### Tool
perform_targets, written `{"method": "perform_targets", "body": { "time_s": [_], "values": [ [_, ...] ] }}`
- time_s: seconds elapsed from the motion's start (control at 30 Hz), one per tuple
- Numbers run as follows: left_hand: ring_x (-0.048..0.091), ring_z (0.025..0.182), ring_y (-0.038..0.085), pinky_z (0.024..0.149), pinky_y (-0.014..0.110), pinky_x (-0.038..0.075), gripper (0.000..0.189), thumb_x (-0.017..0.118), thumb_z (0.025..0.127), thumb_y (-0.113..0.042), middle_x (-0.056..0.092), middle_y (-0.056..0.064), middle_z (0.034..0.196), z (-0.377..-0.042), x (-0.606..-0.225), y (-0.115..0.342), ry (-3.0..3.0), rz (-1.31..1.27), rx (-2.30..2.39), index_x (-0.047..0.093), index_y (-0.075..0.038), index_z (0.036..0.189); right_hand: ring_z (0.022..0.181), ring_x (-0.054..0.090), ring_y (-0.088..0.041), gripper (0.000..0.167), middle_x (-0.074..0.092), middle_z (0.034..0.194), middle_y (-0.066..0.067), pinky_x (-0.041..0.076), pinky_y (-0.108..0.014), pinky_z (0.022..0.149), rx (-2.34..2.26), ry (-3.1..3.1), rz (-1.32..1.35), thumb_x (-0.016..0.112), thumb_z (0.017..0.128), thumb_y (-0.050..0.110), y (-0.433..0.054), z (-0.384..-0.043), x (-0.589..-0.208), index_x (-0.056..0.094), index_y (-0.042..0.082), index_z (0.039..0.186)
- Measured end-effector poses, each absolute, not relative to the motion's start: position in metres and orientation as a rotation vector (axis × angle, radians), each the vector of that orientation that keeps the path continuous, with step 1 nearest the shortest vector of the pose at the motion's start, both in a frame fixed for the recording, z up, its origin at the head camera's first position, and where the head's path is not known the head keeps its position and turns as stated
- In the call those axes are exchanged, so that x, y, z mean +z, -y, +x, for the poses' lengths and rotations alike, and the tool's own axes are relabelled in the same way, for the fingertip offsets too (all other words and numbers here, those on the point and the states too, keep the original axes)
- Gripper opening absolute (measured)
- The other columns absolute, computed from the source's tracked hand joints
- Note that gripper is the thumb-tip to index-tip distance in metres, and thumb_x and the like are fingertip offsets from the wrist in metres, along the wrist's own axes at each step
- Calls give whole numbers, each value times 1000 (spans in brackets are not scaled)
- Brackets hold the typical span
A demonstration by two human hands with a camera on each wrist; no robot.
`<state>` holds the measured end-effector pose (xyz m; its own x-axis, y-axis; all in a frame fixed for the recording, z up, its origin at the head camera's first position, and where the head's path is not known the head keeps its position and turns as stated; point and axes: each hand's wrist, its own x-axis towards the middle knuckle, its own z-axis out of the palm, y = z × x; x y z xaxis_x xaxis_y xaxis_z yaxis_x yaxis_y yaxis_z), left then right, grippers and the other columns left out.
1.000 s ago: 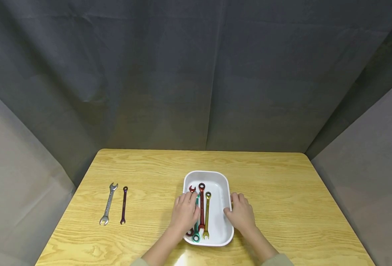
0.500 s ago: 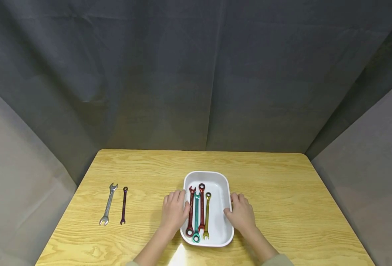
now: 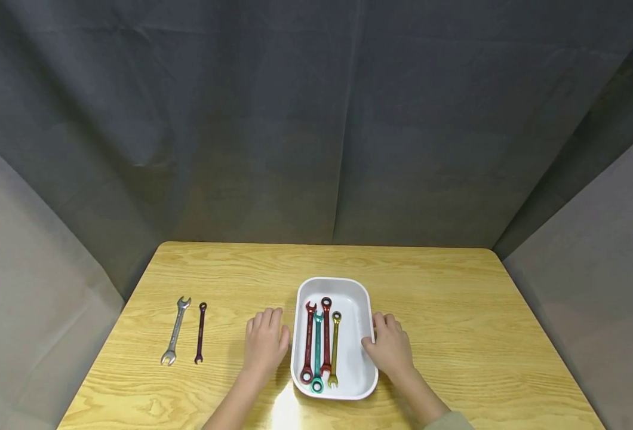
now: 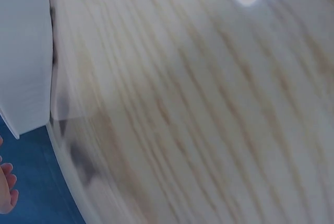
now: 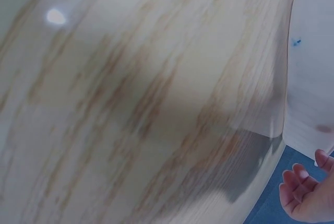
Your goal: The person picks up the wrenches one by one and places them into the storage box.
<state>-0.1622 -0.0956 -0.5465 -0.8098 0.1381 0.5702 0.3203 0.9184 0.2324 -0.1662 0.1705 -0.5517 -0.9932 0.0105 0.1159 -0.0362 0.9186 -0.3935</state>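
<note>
A white tray stands on the table in the head view. Inside lie two red combination wrenches, one at the left and one in the middle, a green wrench and a gold wrench. My right hand holds the tray's right rim, thumb over the edge and fingers outside; its fingers look bent in the right wrist view. My left hand, empty, is just left of the tray with fingers extended forward and thumb apart. Only its fingertips show in the left wrist view.
On the table's left side a silver open-end wrench and a slim purple wrench lie side by side. The wooden table ends at a dark curtain behind, with grey panels at both sides.
My left hand has moved left, from over the wrenches in the tray, across the left rim, to the table beside it. The right hand and the wrenches look unmoved.
</note>
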Motion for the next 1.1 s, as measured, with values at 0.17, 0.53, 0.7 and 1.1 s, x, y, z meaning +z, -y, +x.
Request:
{"method": "perform_targets", "body": {
  "time_s": [0.17,0.53,0.7,1.1],
  "values": [
    [52,87,25,80,39,41,31,62,78,-16,58,9,95,-162,-551,106,2552,-262,-427,57,-2,106,91,50,-30,37,52,100,-14,42,-44,72,610,2966,18,61,72,26,-171,-166,-551,53,9,103],
    [52,84,27,74,38,41,33,64,78,-14,59,13,96,-163,-562,130,2567,-145,-433,57,2,106,88,50,-29,34,51,96,-11,41,-43,70,592,2964,23,61,72,25,-170,-165,-551,53,10,102],
    [51,84,28,74,40,40,35,64,78,-14,58,15,96,-163,-565,140,2580,-77,-454,56,3,107,89,50,-30,35,51,97,-12,41,-44,71,574,2965,23,61,72,27,-170,-165,-551,53,10,102],
    [49,88,33,76,43,39,35,61,79,-13,58,18,99,-163,-572,163,2634,87,-530,55,4,110,93,50,-31,38,51,100,-13,40,-45,73,521,2987,32,59,76,29,-171,-164,-551,52,10,108]
  ]
}}
